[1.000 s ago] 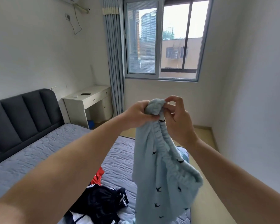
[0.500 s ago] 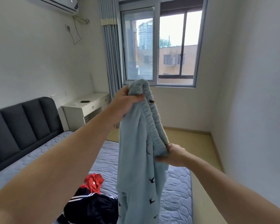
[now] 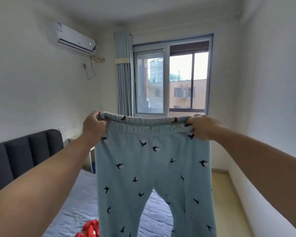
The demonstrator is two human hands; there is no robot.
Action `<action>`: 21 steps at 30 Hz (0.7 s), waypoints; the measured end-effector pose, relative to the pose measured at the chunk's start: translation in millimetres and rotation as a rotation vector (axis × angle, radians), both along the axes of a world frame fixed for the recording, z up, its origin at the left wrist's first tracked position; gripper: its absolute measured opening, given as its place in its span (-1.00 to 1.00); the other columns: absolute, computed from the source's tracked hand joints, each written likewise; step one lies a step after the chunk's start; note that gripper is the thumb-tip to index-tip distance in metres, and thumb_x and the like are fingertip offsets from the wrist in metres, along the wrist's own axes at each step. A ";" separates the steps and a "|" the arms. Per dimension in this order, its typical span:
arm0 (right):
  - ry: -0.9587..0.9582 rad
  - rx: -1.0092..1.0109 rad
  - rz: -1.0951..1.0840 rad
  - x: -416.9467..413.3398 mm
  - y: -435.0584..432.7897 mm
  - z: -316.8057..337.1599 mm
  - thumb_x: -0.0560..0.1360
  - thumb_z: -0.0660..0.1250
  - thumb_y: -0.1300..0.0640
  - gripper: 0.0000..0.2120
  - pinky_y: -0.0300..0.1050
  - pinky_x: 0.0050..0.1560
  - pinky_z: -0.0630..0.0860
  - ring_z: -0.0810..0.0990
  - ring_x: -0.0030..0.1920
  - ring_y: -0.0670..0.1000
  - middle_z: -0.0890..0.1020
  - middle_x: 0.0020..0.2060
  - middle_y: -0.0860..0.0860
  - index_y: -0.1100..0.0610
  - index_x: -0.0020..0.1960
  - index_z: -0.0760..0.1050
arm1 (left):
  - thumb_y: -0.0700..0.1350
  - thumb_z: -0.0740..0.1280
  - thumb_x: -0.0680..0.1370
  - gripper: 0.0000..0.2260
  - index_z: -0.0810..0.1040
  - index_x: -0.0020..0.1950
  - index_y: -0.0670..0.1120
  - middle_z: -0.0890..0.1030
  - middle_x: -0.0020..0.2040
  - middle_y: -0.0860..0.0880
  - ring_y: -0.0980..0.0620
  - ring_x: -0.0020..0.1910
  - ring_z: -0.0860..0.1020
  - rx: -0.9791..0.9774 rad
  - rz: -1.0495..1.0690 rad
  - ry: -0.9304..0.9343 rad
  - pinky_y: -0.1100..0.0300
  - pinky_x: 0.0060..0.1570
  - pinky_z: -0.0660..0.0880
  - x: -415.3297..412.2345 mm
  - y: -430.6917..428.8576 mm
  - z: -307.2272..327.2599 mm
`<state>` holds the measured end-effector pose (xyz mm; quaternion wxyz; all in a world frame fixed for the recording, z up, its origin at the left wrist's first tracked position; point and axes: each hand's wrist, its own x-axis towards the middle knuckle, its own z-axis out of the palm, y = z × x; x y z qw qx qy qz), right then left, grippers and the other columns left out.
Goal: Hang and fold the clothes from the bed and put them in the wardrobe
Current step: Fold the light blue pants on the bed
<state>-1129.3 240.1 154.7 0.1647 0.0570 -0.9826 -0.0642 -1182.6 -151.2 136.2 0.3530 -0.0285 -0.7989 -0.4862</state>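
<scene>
Head view: both hands (image 3: 94, 127) (image 3: 199, 128) hold blue trousers (image 3: 152, 168) up by the waistband.

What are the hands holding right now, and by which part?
Both hands hold the light blue bird-print trousers by the elastic waistband: the left hand grips its left end, the right hand its right end, legs hanging down over the bed.

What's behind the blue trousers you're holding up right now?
Between the legs of the trousers the bed shows, and a red garment lies on it beside them. The rest of the bed behind them is covered, so other clothes there cannot be seen.
</scene>
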 end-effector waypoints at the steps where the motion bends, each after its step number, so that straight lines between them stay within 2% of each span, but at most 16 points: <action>1: -0.018 0.018 0.013 1.7 2.6 5.3 0.56 0.22 0.14 -0.72 -0.07 0.04 0.58 0.55 0.04 0.02 0.53 0.04 -0.09 -0.08 0.22 0.52 | -0.13 0.36 0.54 -0.96 0.56 -0.02 -0.02 0.59 -0.12 0.02 -0.07 -0.06 0.54 -0.040 0.009 -0.003 0.12 -0.12 0.39 -0.6 -3.1 -1.3; 3: -0.047 -0.035 0.019 2.7 7.5 8.4 0.55 0.30 0.09 -0.90 -0.14 -0.11 0.51 0.57 -0.06 0.01 0.58 -0.13 -0.14 -0.08 -0.03 0.56 | -0.11 0.36 0.55 -0.96 0.55 -0.03 -0.05 0.59 -0.13 0.00 -0.07 -0.08 0.53 -0.096 0.019 -0.012 0.11 -0.11 0.38 0.1 -6.2 -3.4; 4: -0.054 -0.100 0.026 2.8 9.8 8.7 0.52 0.34 0.07 -0.92 -0.15 -0.19 0.47 0.59 -0.11 0.02 0.60 -0.20 -0.13 -0.08 -0.12 0.57 | -0.09 0.37 0.55 -0.95 0.55 -0.04 -0.05 0.58 -0.15 0.02 -0.06 -0.09 0.52 -0.111 0.019 -0.023 0.11 -0.12 0.37 0.8 -6.7 -4.3; 6: -0.063 -0.225 0.036 4.0 12.5 9.0 0.48 0.38 0.13 -0.91 -0.18 -0.26 0.46 0.60 -0.15 0.00 0.65 -0.19 -0.07 -0.04 -0.12 0.63 | -0.07 0.39 0.55 -0.90 0.54 -0.06 -0.08 0.55 -0.20 0.06 -0.05 -0.12 0.51 -0.131 0.009 -0.041 0.12 -0.17 0.36 1.5 -5.5 -6.3; 8: -0.076 -0.376 0.023 4.3 13.4 10.4 0.45 0.34 0.26 -0.76 -0.22 -0.27 0.47 0.58 -0.13 -0.04 0.66 -0.13 -0.05 -0.04 -0.05 0.67 | -0.03 0.40 0.57 -0.82 0.54 -0.07 -0.13 0.54 -0.23 0.05 -0.05 -0.16 0.49 -0.168 -0.003 -0.037 0.12 -0.24 0.34 0.8 -2.4 -7.8; 10: -0.119 -0.549 0.023 6.7 9.9 16.4 0.40 0.35 0.34 -0.66 -0.20 -0.25 0.52 0.58 -0.09 -0.02 0.66 -0.12 -0.06 -0.06 -0.04 0.69 | 0.04 0.36 0.60 -0.73 0.52 -0.10 -0.17 0.53 -0.24 0.01 -0.07 -0.18 0.48 -0.211 -0.002 -0.017 0.09 -0.23 0.33 -0.7 0.8 -6.9; 12: -0.194 -0.675 0.036 12.6 6.7 26.0 0.34 0.43 0.36 -0.67 -0.06 -0.15 0.64 0.63 -0.04 0.06 0.69 -0.09 -0.01 -0.05 -0.10 0.72 | 0.09 0.27 0.65 -0.69 0.53 -0.09 -0.14 0.54 -0.20 -0.01 -0.08 -0.14 0.49 -0.236 0.012 -0.028 0.11 -0.13 0.34 -3.1 1.8 -2.3; 15: -0.451 -0.836 0.127 24.2 14.1 38.5 0.30 0.52 0.39 -0.72 0.10 -0.02 0.68 0.70 0.00 0.18 0.73 -0.01 0.14 0.08 -0.09 0.74 | 0.19 0.15 0.67 -0.57 0.51 -0.20 -0.09 0.53 -0.27 0.00 -0.07 -0.21 0.49 -0.273 0.015 -0.113 0.10 -0.10 0.32 -5.1 -3.4 5.1; 17: -0.692 -0.922 0.211 32.3 20.7 40.6 0.29 0.60 0.29 -0.73 0.09 -0.02 0.66 0.71 0.04 0.22 0.70 0.08 0.23 0.17 -0.01 0.72 | 0.28 0.17 0.64 -0.55 0.54 -0.22 -0.03 0.57 -0.22 0.01 0.00 -0.19 0.52 -0.155 -0.078 -0.194 0.08 -0.05 0.37 -3.1 -7.1 6.5; 18: -0.778 -0.966 0.258 34.6 23.8 38.8 0.28 0.65 0.20 -0.67 0.10 -0.01 0.65 0.70 0.06 0.24 0.68 0.10 0.26 0.20 0.02 0.71 | 0.31 0.21 0.61 -0.55 0.58 -0.18 -0.03 0.61 -0.16 0.00 -0.01 -0.13 0.56 -0.050 -0.154 -0.245 0.07 -0.02 0.43 -2.0 -8.6 6.3; 19: -0.832 -1.012 0.298 35.4 26.5 36.0 0.26 0.67 0.11 -0.61 0.10 0.00 0.64 0.69 0.05 0.25 0.68 0.10 0.28 0.22 0.03 0.70 | 0.34 0.25 0.57 -0.52 0.62 -0.13 -0.06 0.66 -0.12 -0.05 -0.06 -0.09 0.61 0.054 -0.235 -0.308 0.07 -0.03 0.50 0.3 -9.3 6.1; 21: -0.867 -1.100 0.358 34.9 27.6 28.7 0.24 0.69 0.00 -0.56 0.10 0.00 0.64 0.70 0.01 0.23 0.69 0.04 0.26 0.21 0.01 0.70 | 0.40 0.33 0.46 -0.44 0.65 -0.08 -0.12 0.72 -0.12 -0.13 -0.13 -0.13 0.70 0.177 -0.397 -0.460 0.07 -0.17 0.61 6.0 -9.2 6.2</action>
